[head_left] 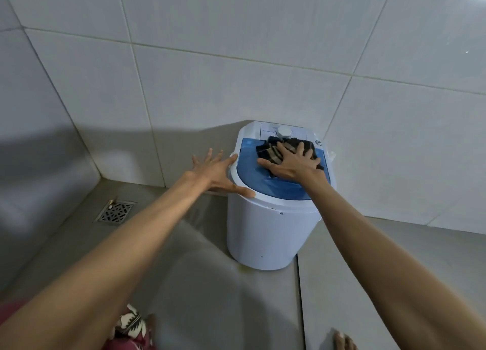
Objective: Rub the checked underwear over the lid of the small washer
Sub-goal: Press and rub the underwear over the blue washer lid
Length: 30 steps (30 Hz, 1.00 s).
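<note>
Checked underwear (273, 151), dark with tan bands, lay bunched on the blue lid (249, 170) of the small washer (263, 234), just right of the frame's centre and close below the white dial (284, 131). The right hand (294, 162) pressed flat on the cloth, fingers spread wide and palm down, pinning it to the lid rather than gripping it. The left hand (218, 172) rested against the washer's white rim on its left side, fingers splayed open, thumb lying along the front edge, holding nothing. The washer stood on the grey floor (210, 284) against the tiled wall (184, 86). A metal drain grate (115, 212) sat in the floor at the left of the frame. Toes of a bare foot (344, 340) showed at the bottom right edge.
</note>
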Available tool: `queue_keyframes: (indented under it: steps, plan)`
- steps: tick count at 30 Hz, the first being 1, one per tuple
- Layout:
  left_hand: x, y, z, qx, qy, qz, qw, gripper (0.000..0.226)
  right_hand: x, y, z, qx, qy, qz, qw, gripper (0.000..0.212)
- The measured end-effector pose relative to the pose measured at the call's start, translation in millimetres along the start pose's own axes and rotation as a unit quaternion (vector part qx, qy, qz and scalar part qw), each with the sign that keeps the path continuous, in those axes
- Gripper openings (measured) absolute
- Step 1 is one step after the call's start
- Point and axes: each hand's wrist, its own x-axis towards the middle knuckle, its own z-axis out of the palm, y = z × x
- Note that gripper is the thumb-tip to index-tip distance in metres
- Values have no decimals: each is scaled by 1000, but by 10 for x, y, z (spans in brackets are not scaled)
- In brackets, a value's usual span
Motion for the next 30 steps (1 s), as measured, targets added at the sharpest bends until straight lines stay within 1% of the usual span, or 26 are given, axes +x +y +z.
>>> queue_keyframes:
  steps: [1, 3, 5, 6, 8, 11, 14, 18, 21, 23, 25, 27, 30]
  plan:
    - [5, -7, -62, -24, -11, -4, 1000, 123, -26, -17, 30, 6, -5, -17, 1000, 96]
    - [63, -36, -199, -113, -41, -15, 993, 103, -91, 14, 80, 15, -22, -51, 998, 83]
    - [187, -70, -267, -192, -41, -17, 980, 85, -144, 108, 109, 4, -27, -94, 995, 68]
    - [241, -62, -266, -211, -29, -17, 977, 77, -153, 174, 114, 0, -26, -110, 994, 64]
    - [322, -30, -229, -199, 18, -20, 980, 66, -148, 264, 77, -3, -21, -115, 993, 61]
    - [384, 12, -167, -157, 59, -16, 986, 57, -141, 194, 31, -1, -19, -80, 997, 59]
    - [453, -16, -128, -143, 47, -22, 988, 59, -220, -32, 93, -10, 6, -79, 997, 57]
    - [473, -33, -114, -176, 30, -27, 983, 58, -437, -224, 279, -11, 36, -117, 992, 58]
    - [446, -4, -90, -182, 38, -32, 982, 57, -531, -164, 318, 4, 40, -130, 991, 58]
    - [401, 17, -82, -167, 54, -41, 984, 59, -560, -7, 294, 20, 28, -131, 991, 62]
    - [359, 55, -92, -154, 69, -42, 985, 62, -586, 212, 254, 24, 15, -109, 994, 67]
    - [303, 122, -115, -150, 77, -32, 985, 66, -602, 428, 213, 20, 3, -70, 997, 67]
    - [196, 249, -149, -166, 47, -23, 985, 86, -541, 705, 201, 49, -6, -9, 999, 66]
